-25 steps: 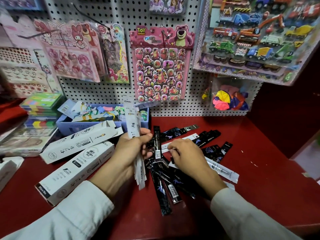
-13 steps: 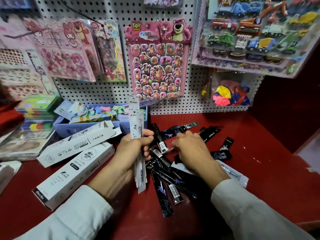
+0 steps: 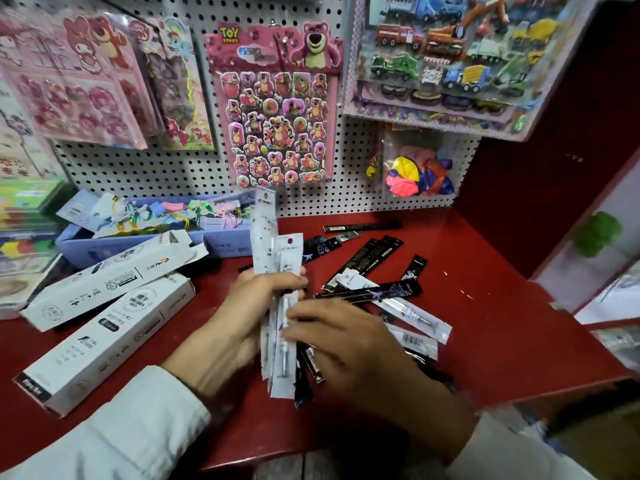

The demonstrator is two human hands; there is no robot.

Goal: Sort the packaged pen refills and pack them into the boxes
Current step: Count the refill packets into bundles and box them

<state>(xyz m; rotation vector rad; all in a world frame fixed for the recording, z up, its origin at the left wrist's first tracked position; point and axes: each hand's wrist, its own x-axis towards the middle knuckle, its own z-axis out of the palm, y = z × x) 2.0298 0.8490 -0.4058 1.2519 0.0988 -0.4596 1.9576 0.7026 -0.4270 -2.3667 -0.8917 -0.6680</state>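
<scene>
Now, left hand (image 3: 242, 313): grasps an upright bundle of white plastic refill packets (image 3: 273, 271).
Right hand (image 3: 349, 344): fingers pinch that bundle's near part.
Desk (image 3: 485, 327): black refill packets (image 3: 367, 261) scattered right.

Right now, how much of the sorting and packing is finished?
Early stage. The left hand holds a bundle of white refill packs, and the right hand touches it. Black refill packs lie scattered on the red table. No refills show in either white box.
</scene>
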